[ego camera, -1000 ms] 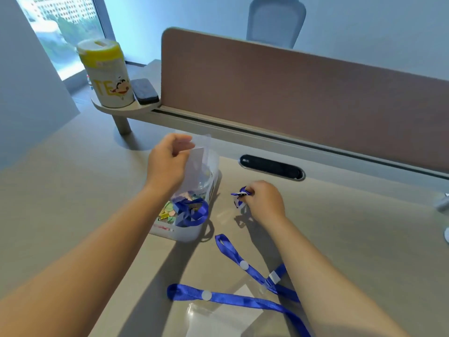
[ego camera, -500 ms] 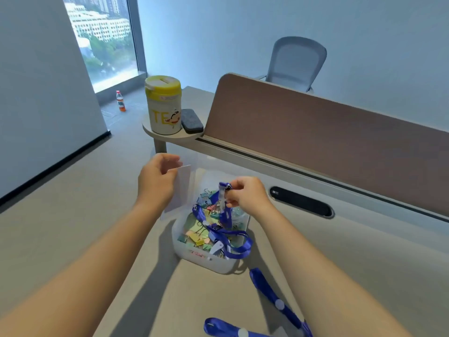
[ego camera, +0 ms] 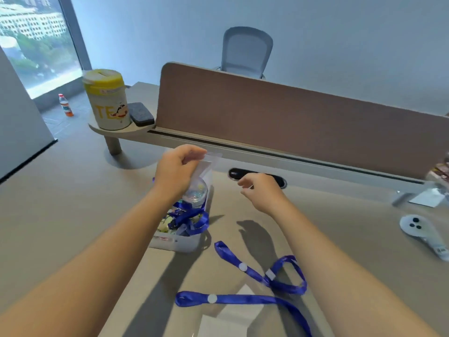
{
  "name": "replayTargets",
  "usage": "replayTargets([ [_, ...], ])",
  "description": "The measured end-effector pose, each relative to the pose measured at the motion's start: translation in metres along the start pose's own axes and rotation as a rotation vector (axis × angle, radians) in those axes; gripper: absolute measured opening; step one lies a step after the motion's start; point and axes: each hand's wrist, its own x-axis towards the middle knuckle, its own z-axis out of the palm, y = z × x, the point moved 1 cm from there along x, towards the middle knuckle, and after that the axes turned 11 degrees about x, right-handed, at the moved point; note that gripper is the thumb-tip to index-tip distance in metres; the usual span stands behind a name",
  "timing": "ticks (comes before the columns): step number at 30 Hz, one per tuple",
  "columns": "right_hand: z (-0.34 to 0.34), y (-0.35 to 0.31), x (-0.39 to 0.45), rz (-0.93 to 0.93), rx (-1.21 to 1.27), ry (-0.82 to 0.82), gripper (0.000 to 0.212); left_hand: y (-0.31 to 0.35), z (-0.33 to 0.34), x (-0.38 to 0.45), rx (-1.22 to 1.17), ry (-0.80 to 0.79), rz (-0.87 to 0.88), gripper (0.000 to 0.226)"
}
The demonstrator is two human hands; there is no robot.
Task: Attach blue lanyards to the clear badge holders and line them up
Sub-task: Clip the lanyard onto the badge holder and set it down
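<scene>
Hanging upright from the left hand (ego camera: 178,170): clear badge holder (ego camera: 206,167), long axis vertical.

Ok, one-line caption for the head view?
Left hand holds a clear badge holder above the supply box; right hand empty.

blue lanyards (ego camera: 243,299) w/ white dots, yellow-lid canister (ego camera: 107,99), brown divider (ego camera: 291,122), beige desk (ego camera: 340,239)

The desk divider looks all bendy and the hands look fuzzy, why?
Head view: the wide lens curves the divider and the desk edges; the right hand is smeared, probably by motion; light from the window throws dark arm shadows on the desk.
</scene>
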Motion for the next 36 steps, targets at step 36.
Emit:
replayTargets([
  [36, -0.07, 0.261, -0.153, 0.21, 0.07, 0.43, 0.03, 0.08, 0.223, -0.138, 0.393, -0.369, 0.322, 0.035],
])
